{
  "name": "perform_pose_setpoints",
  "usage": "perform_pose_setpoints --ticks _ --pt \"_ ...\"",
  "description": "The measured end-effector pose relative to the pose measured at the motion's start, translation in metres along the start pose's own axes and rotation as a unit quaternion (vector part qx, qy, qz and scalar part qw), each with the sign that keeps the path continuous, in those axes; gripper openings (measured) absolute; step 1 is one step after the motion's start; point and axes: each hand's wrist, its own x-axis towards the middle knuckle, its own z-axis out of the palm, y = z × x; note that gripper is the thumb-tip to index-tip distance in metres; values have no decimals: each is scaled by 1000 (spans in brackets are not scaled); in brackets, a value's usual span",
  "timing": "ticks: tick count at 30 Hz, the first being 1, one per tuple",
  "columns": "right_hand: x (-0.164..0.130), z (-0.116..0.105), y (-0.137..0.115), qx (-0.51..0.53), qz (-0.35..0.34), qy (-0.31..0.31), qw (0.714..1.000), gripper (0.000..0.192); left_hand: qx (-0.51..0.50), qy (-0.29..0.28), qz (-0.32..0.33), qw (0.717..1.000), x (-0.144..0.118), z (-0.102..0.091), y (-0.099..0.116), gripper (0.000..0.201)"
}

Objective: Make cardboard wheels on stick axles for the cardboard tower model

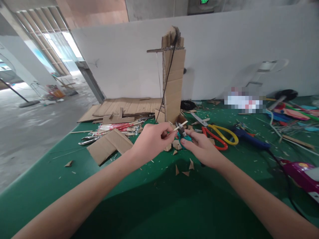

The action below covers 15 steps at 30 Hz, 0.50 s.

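Observation:
My left hand [156, 138] pinches a thin pale wooden stick [183, 124], which points up to the right. Wrapped in my right hand [200, 146] is a pair of teal-handled pliers [182, 131] with metal jaws. The jaws meet the stick near its free end; whether they are closed on it I cannot tell. Behind my hands stands a tall cardboard tower [174, 83] with a cardboard disc on top and a black cord down its front. Small cardboard scraps [191, 164] lie below my hands.
Red and yellow handled scissors [223, 134] lie right of my right hand, beside a blue glue gun [251, 138] with a trailing cord. Wrapped sticks [117, 128] and a folded cardboard piece [109, 146] lie at left. A magenta device [302, 176] sits at the right edge.

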Motion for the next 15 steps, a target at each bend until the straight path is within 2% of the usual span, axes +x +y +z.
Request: perform_pose_setpoints --ticks 8,15 --pt "0 -2 -1 -64 -4 -15 998 34 18 -12 16 1000 1 -2 1 21" --pt "1 -2 0 -68 10 -8 998 33 61 -8 29 998 1 -1 0 19"
